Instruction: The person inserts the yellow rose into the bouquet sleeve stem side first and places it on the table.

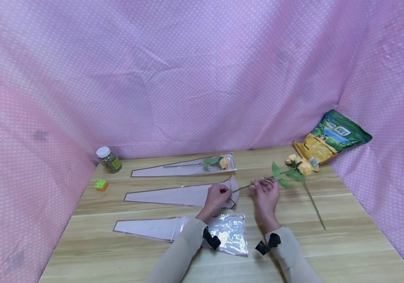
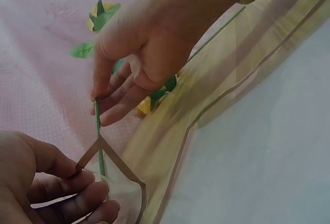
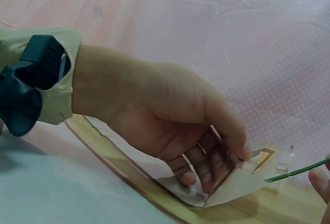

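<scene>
My left hand point(image 1: 217, 198) pinches the open edge of the middle clear flower sleeve point(image 1: 173, 194), which has a dark border and tapers leftward. My right hand point(image 1: 267, 192) holds the green stem point(image 2: 97, 116) of an artificial rose between thumb and fingertips. That rose's leaves point(image 1: 276, 169) and pale orange bloom lie to the right of the hand. In the left wrist view, the stem's lower part shows at the sleeve's mouth, partly behind the film. From the right wrist view, the stem tip point(image 3: 270, 179) meets the raised sleeve edge; how far in it sits, I cannot tell.
A sleeve with a rose point(image 1: 223, 162) inside lies behind. Flat sleeves point(image 1: 228, 236) lie in front, under the left forearm. Another rose stem point(image 1: 314, 204) lies at right. A green-yellow bag point(image 1: 329, 135), a jar point(image 1: 109, 160) and a small coloured block point(image 1: 101, 185) stand near the edges.
</scene>
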### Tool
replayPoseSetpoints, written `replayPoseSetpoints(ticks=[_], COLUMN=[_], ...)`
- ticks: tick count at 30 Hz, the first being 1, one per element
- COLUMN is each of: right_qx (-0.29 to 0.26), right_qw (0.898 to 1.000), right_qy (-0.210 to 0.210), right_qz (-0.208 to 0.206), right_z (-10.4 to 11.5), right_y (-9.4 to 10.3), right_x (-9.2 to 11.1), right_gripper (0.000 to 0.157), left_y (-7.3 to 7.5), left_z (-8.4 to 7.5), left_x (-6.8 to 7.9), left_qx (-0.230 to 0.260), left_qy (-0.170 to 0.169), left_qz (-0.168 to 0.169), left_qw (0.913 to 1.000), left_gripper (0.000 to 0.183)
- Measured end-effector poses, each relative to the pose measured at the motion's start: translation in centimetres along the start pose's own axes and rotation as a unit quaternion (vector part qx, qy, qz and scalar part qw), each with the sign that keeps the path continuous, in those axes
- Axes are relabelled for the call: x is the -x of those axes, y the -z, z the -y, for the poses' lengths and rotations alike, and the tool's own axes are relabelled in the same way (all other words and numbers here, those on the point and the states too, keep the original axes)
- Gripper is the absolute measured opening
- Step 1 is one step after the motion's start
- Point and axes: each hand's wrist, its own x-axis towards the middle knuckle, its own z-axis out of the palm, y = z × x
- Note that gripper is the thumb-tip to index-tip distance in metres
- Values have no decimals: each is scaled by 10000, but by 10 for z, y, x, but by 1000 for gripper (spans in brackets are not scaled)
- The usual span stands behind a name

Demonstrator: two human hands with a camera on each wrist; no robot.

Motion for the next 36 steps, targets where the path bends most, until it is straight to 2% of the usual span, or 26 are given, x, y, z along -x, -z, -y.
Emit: replayPoseSetpoints(ticks=[4,16,22,27,36], right_qx=[-27,-261,-253,-303,-190], right_qw=[9999,9997,9995,9994,9996], right_qy=[-141,-35,167,151,42], right_qz=[-29,0,-6,-70,-217], right_z=[-8,-20,-22,-24,-26], right_y=[1,-1,-4,-7,-11], right_x=[-1,3,6,6,6], right_gripper=[46,39,39,43,37], left_y=[-2,-7,-9,-8,-11], left_z=[1,1,-1,-3,-5], left_x=[-2,-6,-7,-8,-12], left_qx=[-22,-107,29,2,-244], left_qy=[-19,-370,-353,-360,-853], left_qz=[18,-3,60,139,193], left_qw=[10000,9993,9994,9993,9959], left_gripper=[11,11,11,12,13])
